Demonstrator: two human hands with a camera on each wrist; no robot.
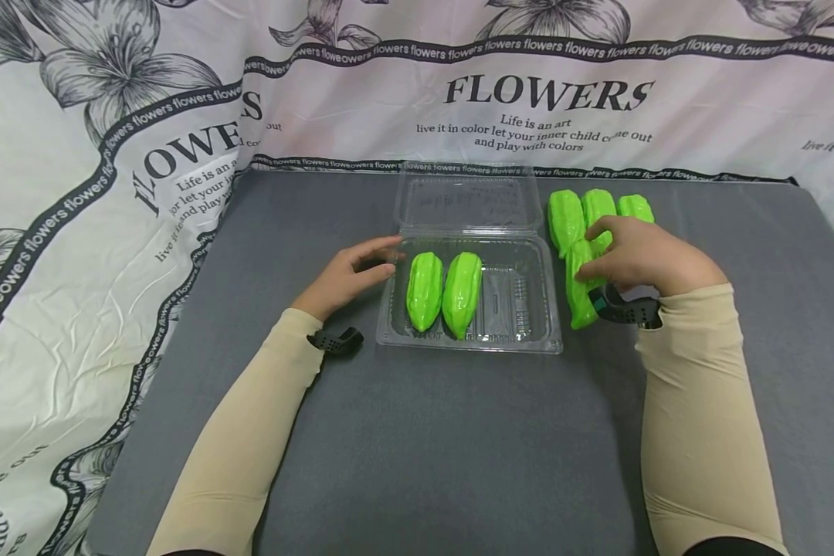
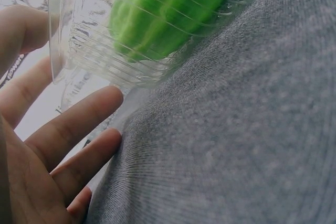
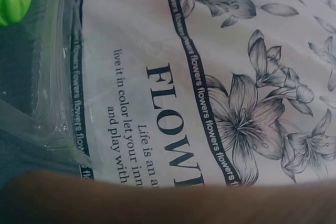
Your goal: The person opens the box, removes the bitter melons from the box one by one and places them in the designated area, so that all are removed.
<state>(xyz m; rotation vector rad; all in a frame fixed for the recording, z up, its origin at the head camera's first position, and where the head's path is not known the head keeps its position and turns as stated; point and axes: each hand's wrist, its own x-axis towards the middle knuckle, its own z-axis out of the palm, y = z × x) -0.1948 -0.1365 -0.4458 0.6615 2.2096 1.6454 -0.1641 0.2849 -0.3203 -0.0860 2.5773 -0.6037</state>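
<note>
Two green ridged, gourd-like pieces (image 1: 425, 292) lie side by side in the left half of a clear plastic clamshell box (image 1: 469, 346), its lid (image 1: 467, 202) folded back. My left hand (image 1: 350, 274) is at the box's left side, fingers loosely extended, with fingertips right at the rim. In the left wrist view a green gourd (image 2: 168, 11) shows through the ribbed plastic wall. My right hand (image 1: 639, 255) reaches over several more green gourds (image 1: 566, 220) right of the box, thumb and forefinger on either side of green; cannot tell whether it grips one. Its other fingers are hidden.
A grey cloth (image 1: 417, 448) covers the table. Behind and to the left hangs a white fabric (image 1: 361, 108) printed with flowers and lettering. Dark bands (image 1: 337, 341) sit on both wrists, over beige sleeves (image 1: 229, 440).
</note>
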